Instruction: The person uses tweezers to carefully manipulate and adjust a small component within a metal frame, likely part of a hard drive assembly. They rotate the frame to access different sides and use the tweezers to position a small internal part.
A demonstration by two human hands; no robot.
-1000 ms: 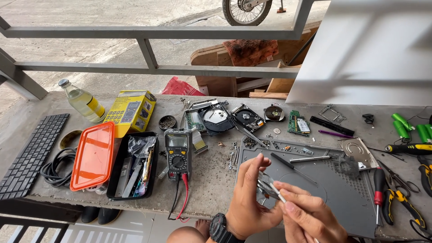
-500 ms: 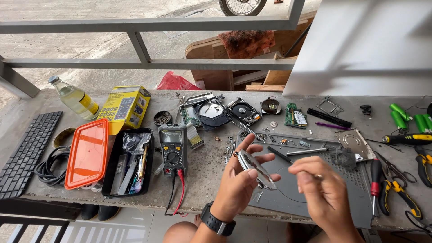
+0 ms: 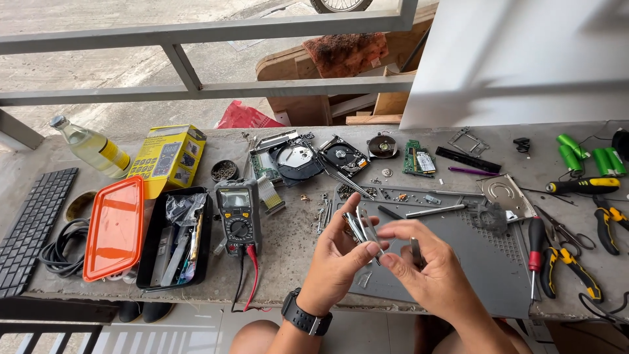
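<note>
Steel tweezers (image 3: 359, 227) sit pinched in the left hand (image 3: 337, 259), fingers curled round them, wrist cocked upward above the grey work mat (image 3: 485, 262); right hand (image 3: 426, 269) meets it fingertip to fingertip, thumb and forefinger closed on something too small to tell; multimeter (image 3: 238, 216) lies nearby.

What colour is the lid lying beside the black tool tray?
Orange lid, left of the black tool tray, clearest in the head view.
</note>
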